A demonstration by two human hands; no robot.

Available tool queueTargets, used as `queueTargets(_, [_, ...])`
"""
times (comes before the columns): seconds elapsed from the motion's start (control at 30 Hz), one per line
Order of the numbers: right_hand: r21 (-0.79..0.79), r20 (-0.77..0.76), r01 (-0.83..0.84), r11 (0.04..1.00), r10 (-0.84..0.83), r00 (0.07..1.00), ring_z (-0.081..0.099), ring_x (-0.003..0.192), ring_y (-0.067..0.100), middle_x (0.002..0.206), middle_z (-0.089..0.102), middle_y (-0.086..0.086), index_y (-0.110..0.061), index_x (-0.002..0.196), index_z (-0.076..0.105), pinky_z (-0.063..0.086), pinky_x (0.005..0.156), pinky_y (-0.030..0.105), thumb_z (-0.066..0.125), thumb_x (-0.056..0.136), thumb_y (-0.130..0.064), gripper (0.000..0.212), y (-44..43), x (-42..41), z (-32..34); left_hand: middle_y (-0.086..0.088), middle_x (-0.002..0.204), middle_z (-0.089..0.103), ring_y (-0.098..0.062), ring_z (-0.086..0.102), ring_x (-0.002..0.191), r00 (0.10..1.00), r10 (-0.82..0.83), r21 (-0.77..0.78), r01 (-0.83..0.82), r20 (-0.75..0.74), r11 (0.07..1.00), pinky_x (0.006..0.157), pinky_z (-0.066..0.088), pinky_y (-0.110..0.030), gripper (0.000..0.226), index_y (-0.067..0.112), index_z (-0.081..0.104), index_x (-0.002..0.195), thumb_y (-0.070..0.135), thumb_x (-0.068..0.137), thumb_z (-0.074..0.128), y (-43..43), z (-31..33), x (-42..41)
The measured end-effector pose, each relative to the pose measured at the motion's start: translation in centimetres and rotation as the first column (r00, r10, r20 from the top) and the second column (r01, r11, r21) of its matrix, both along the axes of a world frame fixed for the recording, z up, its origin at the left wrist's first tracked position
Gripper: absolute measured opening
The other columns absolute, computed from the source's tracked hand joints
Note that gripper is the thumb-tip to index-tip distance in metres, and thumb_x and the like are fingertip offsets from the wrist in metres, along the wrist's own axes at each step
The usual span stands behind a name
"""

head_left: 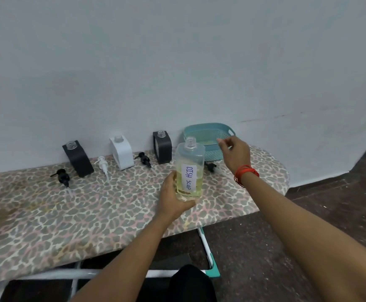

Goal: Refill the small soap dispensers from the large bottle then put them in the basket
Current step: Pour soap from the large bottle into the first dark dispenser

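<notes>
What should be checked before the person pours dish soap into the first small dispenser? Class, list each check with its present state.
1. Large bottle uncapped: ok, neck bare.
2. Soap inside: ok, yellow liquid about halfway.
3. Left hand grips the bottle: ok.
4. Left black dispenser, white dispenser and right black dispenser open: ok, pumps lie on the board.
5. Right hand free: ok, nothing visible in it.
6. Basket empty: cannot tell, inside partly hidden.
</notes>
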State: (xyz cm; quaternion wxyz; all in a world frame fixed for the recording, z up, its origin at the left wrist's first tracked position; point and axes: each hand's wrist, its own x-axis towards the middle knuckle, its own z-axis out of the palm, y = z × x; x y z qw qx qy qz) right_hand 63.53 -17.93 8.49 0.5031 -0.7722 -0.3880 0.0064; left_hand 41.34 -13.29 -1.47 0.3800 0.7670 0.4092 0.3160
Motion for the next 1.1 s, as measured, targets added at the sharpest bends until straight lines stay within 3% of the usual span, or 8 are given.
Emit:
queueTargets(0.17, [0.321,0.043,0.022,0.947,-0.038,0.998,0.058,0.077,0.015,0.080,0.063,-0.009,-0.023,0.081,0.061,0.052,0.074,0.035,0.061,0.093,-0.046,0.026,-1.0,-4.4,6.7,-0.005,0.154,0.045,-0.023,0.042,0.140,0.987,0.108,0.068,-0.100,-0.116,0.993,0.118,0.035,-0.039,0.084,0.016,0.039,0.153,0.029,0.082,0.083,-0.1,1.9,-6.3])
queueTargets(0.33, [0.398,0.156,-0.111,0.911,0.052,0.986,0.056,0.078,0.019,0.078,0.061,-0.011,-0.025,0.080,0.058,0.045,0.072,0.030,0.059,0.094,-0.047,0.025,0.6,-10.6,11.3,-0.008,0.152,0.047,-0.024,0.044,0.139,0.965,0.215,0.126,-0.197,-0.151,0.972,0.115,0.035,-0.037,0.074,0.012,0.041,0.151,0.028,0.088,0.077,1.4,5.3,-12.4])
queueTargets(0.43, [0.324,0.240,-0.255,0.911,0.182,0.954,0.056,0.079,0.016,0.078,0.061,-0.010,-0.025,0.083,0.060,0.040,0.069,0.021,0.059,0.094,-0.046,0.025,2.3,-15.1,11.3,-0.007,0.149,0.049,-0.025,0.044,0.138,0.944,0.281,0.155,-0.256,-0.171,0.954,0.112,0.037,-0.037,0.070,0.014,0.043,0.150,0.026,0.089,0.076,2.7,6.8,-16.2])
queueTargets(0.67, [0.021,0.136,-0.463,0.886,0.457,0.879,0.057,0.077,0.009,0.090,0.066,-0.007,-0.023,0.102,0.064,0.051,0.076,0.035,0.067,0.089,-0.047,0.028,8.1,-24.0,5.5,-0.009,0.160,0.038,-0.027,0.035,0.147,0.846,0.364,0.210,-0.303,-0.389,0.929,0.120,0.032,-0.042,0.079,0.012,0.033,0.158,0.042,0.094,0.069,6.8,5.4,-24.9])
queueTargets(0.77, [-0.125,0.017,-0.530,0.839,0.536,0.844,0.062,0.100,0.014,0.115,0.067,-0.002,-0.017,0.123,0.060,0.052,0.092,0.035,0.068,0.087,-0.049,0.049,11.0,-27.1,3.3,-0.011,0.160,0.039,-0.026,0.037,0.146,0.809,0.348,0.207,-0.282,-0.473,0.937,0.121,0.030,-0.042,0.086,0.011,0.033,0.157,0.058,0.091,0.061,8.2,2.6,-27.3])
queueTargets(0.9, [-0.279,-0.044,-0.565,0.776,0.578,0.815,0.054,0.127,0.023,0.141,0.055,0.005,-0.012,0.143,0.045,0.043,0.103,0.035,0.068,0.085,-0.057,0.078,16.2,-30.3,1.9,-0.006,0.168,0.023,-0.022,0.020,0.155,0.776,0.353,0.237,-0.265,-0.524,0.935,0.127,0.013,-0.039,0.088,0.014,0.025,0.162,0.070,0.095,0.040,9.1,0.4,-27.6])
queueTargets(1.03, [-0.328,0.032,-0.513,0.794,0.552,0.833,0.060,0.111,0.031,0.125,0.063,0.013,-0.007,0.135,0.048,0.051,0.092,0.039,0.066,0.085,-0.058,0.074,18.8,-31.3,3.5,-0.004,0.169,0.022,-0.021,0.017,0.156,0.781,0.386,0.321,-0.250,-0.491,0.913,0.128,0.012,-0.040,0.083,0.015,0.026,0.161,0.066,0.098,0.042,8.1,1.9,-26.0])
queueTargets(1.1, [-0.362,-0.009,-0.506,0.783,0.540,0.842,0.064,0.103,0.030,0.114,0.067,0.010,-0.009,0.126,0.054,0.054,0.086,0.040,0.068,0.083,-0.057,0.066,23.3,-35.3,-0.6,-0.004,0.169,0.023,-0.021,0.017,0.156,0.772,0.352,0.235,-0.265,-0.529,0.935,0.128,0.012,-0.041,0.083,0.016,0.027,0.161,0.067,0.097,0.043,10.3,-1.1,-28.9])
